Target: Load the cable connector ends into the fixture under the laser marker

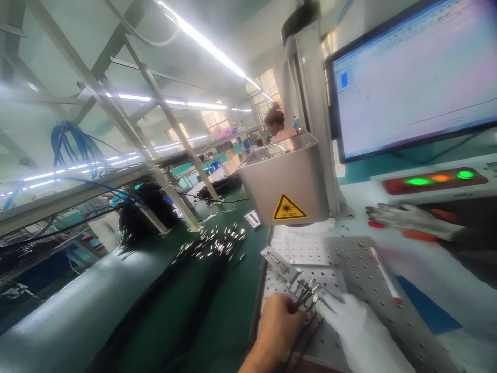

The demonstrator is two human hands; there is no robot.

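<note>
My bare left hand [277, 321] is at the bottom centre, closed around a small bundle of black cables. Their metal connectors [308, 290] stick out past my fingers and lie on the perforated metal plate [349, 264]. My right hand [357, 331], in a white glove, lies beside it with its fingertips touching the connectors; the blur hides whether it grips them. A small metal fixture [279, 261] sits on the plate just beyond the connectors.
The laser head housing [289, 207] with a yellow warning sticker hangs over the plate. A monitor [415, 77] and a lit control panel [435, 180] stand at the right, where another person's gloved hand [407, 217] rests. Black cables [217, 243] lie on the green belt at the left.
</note>
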